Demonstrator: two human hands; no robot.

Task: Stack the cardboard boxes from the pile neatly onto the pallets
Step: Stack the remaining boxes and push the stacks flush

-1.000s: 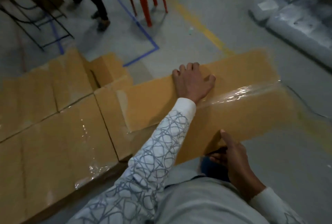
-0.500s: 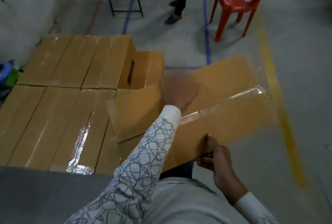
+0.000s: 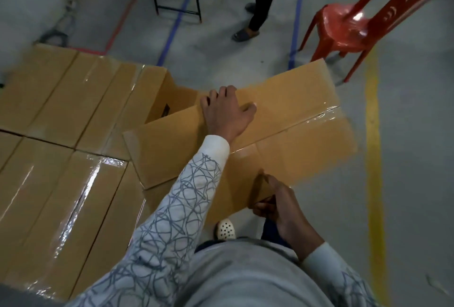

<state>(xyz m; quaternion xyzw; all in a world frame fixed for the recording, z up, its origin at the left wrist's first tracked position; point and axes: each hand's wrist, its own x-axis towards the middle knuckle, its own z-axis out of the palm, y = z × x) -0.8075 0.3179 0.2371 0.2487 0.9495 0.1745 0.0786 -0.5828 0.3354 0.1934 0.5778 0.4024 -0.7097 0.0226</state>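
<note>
The left hand's fingers [image 3: 218, 92] curl over the far top edge of the taped cardboard box [image 3: 294, 139], thumb splayed flat on its lid. The left hand [image 3: 226, 115] grips there, while the right hand [image 3: 280, 206] pinches the box's near lower edge, fingers tucked underneath. The box lies tilted between both hands, its left end over the right edge of the stacked cardboard boxes [image 3: 61, 171]; whether it rests on them cannot be told. Beyond it stand a red plastic chair [image 3: 344, 23] and a yellow floor line [image 3: 373, 146].
</note>
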